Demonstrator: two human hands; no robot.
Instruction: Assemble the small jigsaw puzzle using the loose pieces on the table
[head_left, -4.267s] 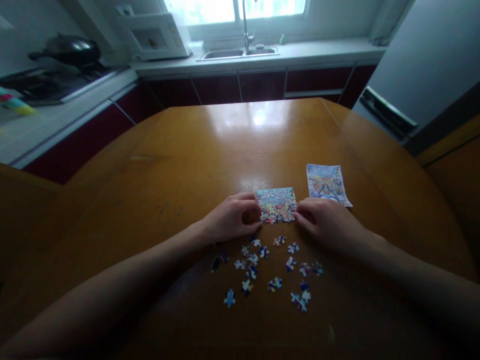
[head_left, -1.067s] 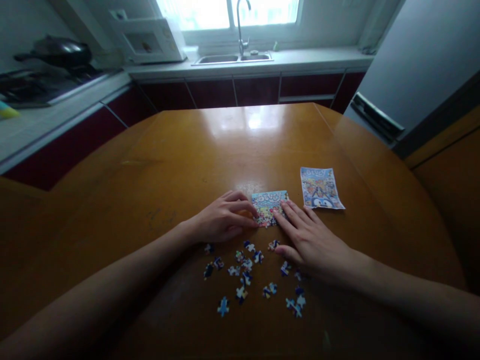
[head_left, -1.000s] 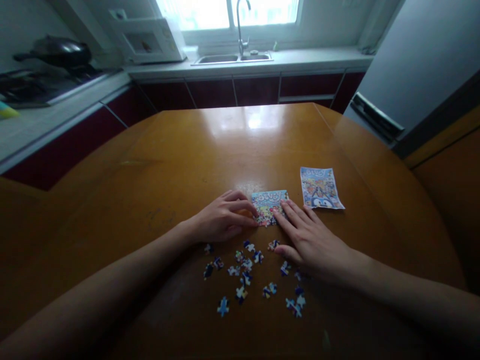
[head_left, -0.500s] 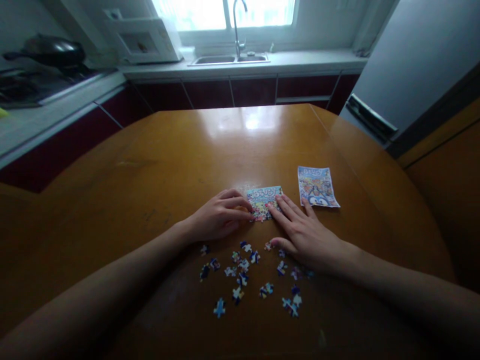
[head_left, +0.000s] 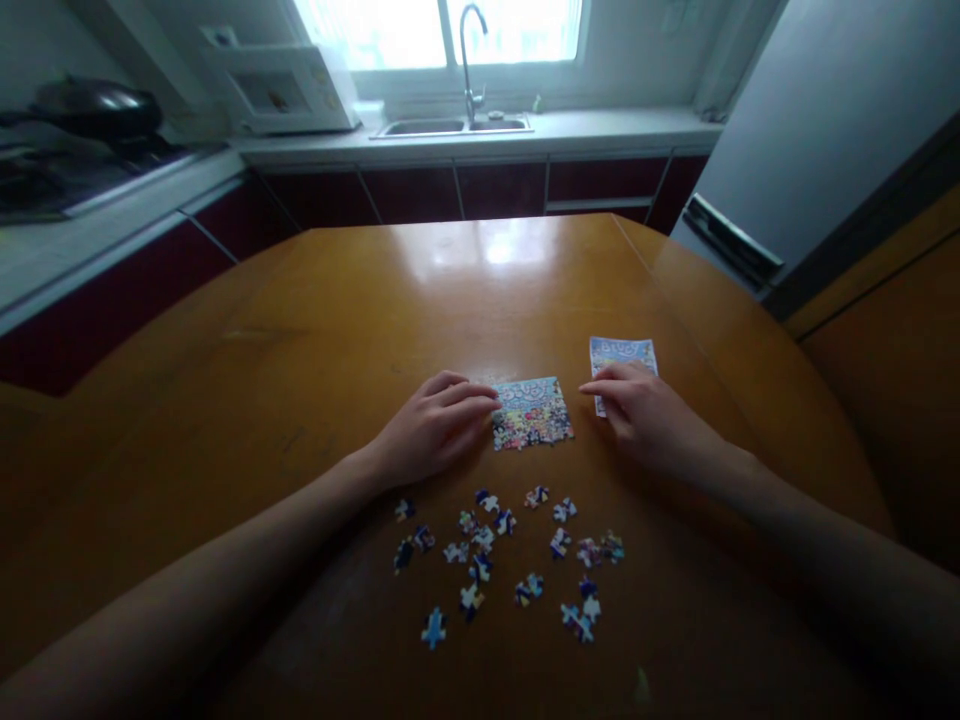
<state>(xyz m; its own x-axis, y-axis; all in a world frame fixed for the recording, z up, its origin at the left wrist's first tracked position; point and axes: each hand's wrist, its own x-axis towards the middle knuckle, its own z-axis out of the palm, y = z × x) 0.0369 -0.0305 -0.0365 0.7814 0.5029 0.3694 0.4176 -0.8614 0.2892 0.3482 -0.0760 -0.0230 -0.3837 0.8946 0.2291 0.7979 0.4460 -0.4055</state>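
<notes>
Colourful puzzle (head_left: 532, 412) is laid crosswise between the hands: its left edge is touched by the flat, empty left hand (head_left: 431, 432); the leaflet (head_left: 622, 352) is partly covered by the right hand (head_left: 646, 418), seemingly empty, loosely curled.

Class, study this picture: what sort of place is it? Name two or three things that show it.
Most likely a home kitchen: a sink with a tap under the window, a microwave on the counter, and a dark pan on the stove at left.

Multicoloured puzzle (head_left: 532, 412) and blue-patterned loose pieces (head_left: 480, 537) on an orange-brown table (head_left: 315, 330).
</notes>
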